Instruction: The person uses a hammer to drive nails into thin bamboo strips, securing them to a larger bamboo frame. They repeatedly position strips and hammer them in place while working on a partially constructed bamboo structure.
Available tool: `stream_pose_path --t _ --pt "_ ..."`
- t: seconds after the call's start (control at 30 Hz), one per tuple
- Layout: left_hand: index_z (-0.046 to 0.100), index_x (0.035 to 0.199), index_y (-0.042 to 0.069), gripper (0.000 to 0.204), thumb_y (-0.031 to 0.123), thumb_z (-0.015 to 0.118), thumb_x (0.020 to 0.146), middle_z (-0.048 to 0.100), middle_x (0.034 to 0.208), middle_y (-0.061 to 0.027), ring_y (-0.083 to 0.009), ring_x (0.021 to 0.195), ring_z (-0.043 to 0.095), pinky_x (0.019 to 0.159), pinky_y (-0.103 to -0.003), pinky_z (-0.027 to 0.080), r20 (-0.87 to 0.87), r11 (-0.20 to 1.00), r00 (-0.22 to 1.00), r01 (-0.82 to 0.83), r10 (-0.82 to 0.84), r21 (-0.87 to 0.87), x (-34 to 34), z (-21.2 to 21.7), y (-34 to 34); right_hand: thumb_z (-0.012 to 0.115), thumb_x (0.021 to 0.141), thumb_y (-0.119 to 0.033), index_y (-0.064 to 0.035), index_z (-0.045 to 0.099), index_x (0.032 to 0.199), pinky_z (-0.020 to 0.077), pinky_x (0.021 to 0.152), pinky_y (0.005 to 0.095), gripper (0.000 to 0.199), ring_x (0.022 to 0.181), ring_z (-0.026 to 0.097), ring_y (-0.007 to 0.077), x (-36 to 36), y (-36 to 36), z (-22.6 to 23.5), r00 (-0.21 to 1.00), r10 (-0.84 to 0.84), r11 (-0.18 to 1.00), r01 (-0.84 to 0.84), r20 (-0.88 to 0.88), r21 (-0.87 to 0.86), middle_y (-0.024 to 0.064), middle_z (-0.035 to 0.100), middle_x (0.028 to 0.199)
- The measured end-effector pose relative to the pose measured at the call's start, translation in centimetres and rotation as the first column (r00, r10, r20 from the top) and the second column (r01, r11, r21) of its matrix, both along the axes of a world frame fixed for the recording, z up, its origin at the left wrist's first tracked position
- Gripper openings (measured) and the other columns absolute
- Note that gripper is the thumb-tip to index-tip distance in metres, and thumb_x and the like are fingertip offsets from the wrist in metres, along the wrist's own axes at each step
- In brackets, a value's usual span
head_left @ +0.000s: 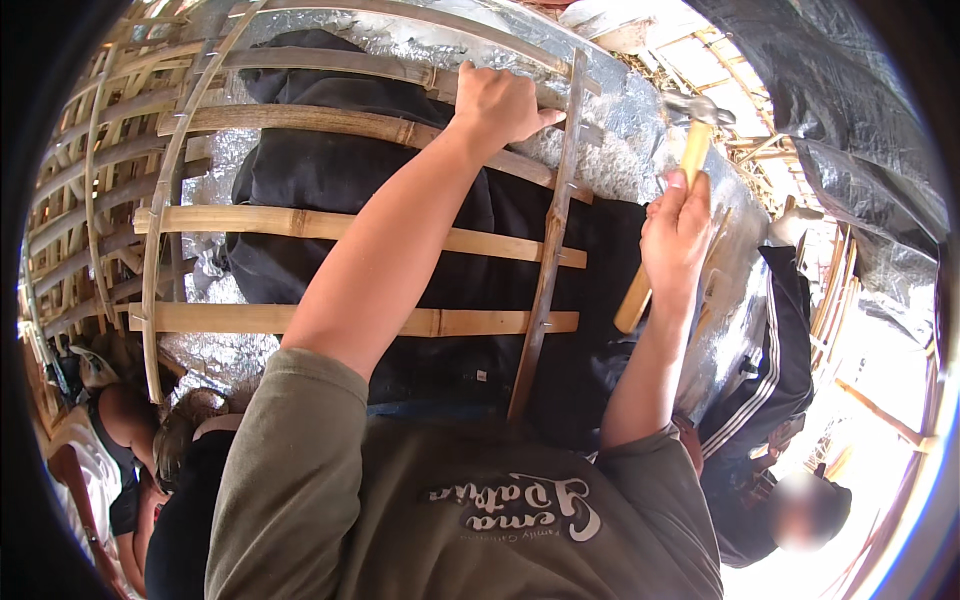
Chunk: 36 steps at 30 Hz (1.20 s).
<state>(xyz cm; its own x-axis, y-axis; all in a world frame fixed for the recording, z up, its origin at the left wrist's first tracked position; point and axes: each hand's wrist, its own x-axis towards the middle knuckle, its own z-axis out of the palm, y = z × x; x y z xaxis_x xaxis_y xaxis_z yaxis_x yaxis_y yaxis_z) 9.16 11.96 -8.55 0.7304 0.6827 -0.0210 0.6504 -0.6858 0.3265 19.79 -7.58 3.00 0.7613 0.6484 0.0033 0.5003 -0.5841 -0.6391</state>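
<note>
My right hand (677, 235) is wrapped round the pale wooden handle of a hammer (694, 150). The hammer is raised, its metal head up, to the right of a bamboo lattice. My left hand (497, 105) is closed over a bamboo slat (340, 66) in the upper part of that lattice, its thumb pointing toward the right upright strip (556, 225). Several slats run crosswise between this strip and the left upright strip (160, 220). Small nails stick out along both strips. What the left fingertips press on is hidden.
Black cloth (380, 165) and silvery sheeting (215, 345) lie behind the slats. More bamboo lattice (75, 210) stands at left. One person (105, 450) sits at lower left, another (760, 460) at lower right. Dark plastic sheeting (800, 70) hangs at upper right.
</note>
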Motion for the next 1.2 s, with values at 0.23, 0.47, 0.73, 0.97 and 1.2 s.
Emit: stream_pose_path --t 0.23,0.47,0.73,0.97,1.2 --pt "0.075 0.078 0.011 0.067 0.074 0.054 0.087 0.072 0.072 -0.0105 -0.028 0.073 0.071 0.082 -0.047 0.048 -0.035 0.996 0.999 -0.027 0.031 0.089 0.0 0.1 0.0 0.048 0.102 -0.018 0.0022 0.054 0.109 0.0552 0.068 0.0535 0.022 0.081 0.068 0.0473 -0.4 1.0 -2.5 0.986 0.143 0.943 -0.109 0.088 -0.314 0.0297 0.067 0.077" --pt "0.076 0.083 0.01 0.065 0.072 0.057 0.087 0.074 0.083 -0.0097 -0.0261 0.085 0.071 0.092 -0.048 0.044 -0.193 0.992 0.981 -0.008 -0.015 -0.122 0.7 1.9 -0.1 0.048 0.102 -0.016 0.0026 0.054 0.106 0.0515 0.064 0.0534 0.019 0.077 0.068 0.0475 0.8 0.0 -6.7 0.97 0.21 0.933 -0.161 0.124 -0.321 0.0288 0.066 0.077" --pt "0.076 0.079 0.011 0.064 0.072 0.058 0.086 0.074 0.079 -0.0075 -0.0237 0.081 0.071 0.09 -0.047 0.045 -0.185 0.994 0.983 -0.011 -0.009 -0.11 0.8 1.3 0.1 0.05 0.101 -0.018 0.005 0.054 0.104 0.0524 0.074 0.0563 0.024 0.084 0.066 0.0516 -0.8 0.4 -6.7 0.965 0.227 0.943 -0.184 0.131 -0.279 0.0331 0.066 0.083" --pt "0.074 0.075 0.01 0.068 0.075 0.054 0.086 0.072 0.073 -0.0095 -0.0278 0.075 0.071 0.082 -0.046 0.048 -0.103 0.999 0.995 0.012 -0.017 -0.043 0.5 0.7 0.4 0.045 0.108 -0.029 -0.0108 0.046 0.1 0.0287 0.039 0.0201 0.02 0.047 0.034 0.0018 1.7 -1.2 -0.5 0.728 0.08 0.969 0.103 -0.681 0.224 -0.0045 0.041 0.069" --pt "0.073 0.075 0.01 0.07 0.075 0.053 0.087 0.071 0.071 -0.0086 -0.027 0.076 0.07 0.085 -0.046 0.048 -0.149 0.999 0.989 0.005 -0.013 -0.049 0.9 1.2 0.1 0.049 0.104 -0.047 -0.0049 0.051 0.112 0.029 0.037 0.0162 0.043 0.045 0.026 0.001 8.7 -6.5 -6.0 -0.114 0.5 0.739 0.573 -0.858 0.355 -0.0064 0.031 0.068"
